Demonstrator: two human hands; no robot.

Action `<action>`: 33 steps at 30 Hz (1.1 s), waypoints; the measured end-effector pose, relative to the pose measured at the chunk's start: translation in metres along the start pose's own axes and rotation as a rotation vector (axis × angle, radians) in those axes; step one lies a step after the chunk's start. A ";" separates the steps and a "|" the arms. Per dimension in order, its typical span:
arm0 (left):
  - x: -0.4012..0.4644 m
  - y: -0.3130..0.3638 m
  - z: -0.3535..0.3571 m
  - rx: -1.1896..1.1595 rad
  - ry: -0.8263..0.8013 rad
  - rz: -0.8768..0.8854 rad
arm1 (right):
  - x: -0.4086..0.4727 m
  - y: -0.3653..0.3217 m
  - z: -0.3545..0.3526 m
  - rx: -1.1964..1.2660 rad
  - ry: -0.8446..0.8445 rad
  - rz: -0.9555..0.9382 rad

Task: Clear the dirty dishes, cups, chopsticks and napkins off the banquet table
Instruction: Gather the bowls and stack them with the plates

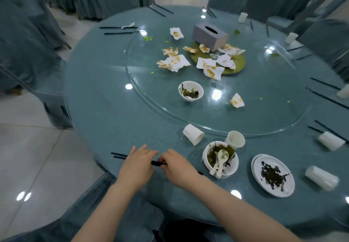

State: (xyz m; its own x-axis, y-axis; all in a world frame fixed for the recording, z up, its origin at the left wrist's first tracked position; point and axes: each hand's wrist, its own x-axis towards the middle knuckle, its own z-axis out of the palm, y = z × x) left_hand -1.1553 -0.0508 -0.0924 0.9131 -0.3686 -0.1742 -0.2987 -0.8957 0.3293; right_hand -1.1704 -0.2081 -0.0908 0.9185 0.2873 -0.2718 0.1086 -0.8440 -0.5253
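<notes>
Black chopsticks (120, 155) pinched by both hands' fingers (160, 159), tipped paper cup (193, 134) and dirty bowl (220, 159) near.

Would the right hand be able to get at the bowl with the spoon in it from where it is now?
Probably yes. The right hand is busy gripping the chopsticks, but the bowl sits just beside it near the table edge, with bare tablecloth between them and nothing blocking.
</notes>
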 end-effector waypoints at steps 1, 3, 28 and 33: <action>0.003 0.001 -0.002 0.053 -0.003 -0.005 | 0.002 -0.002 -0.006 0.015 0.017 -0.014; 0.007 0.001 -0.006 0.102 0.002 -0.005 | 0.006 -0.002 -0.017 0.021 0.041 -0.033; 0.107 0.012 -0.046 0.027 -0.058 -0.300 | 0.115 0.110 -0.115 0.385 0.291 0.063; 0.133 0.008 -0.055 -0.037 0.020 -0.385 | 0.151 0.148 -0.135 0.412 0.444 0.400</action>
State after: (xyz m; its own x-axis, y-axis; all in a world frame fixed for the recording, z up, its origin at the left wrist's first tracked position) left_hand -1.0212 -0.0932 -0.0617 0.9618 -0.0016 -0.2737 0.0772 -0.9578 0.2769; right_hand -0.9645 -0.3502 -0.1008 0.9351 -0.2927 -0.1996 -0.3398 -0.5816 -0.7391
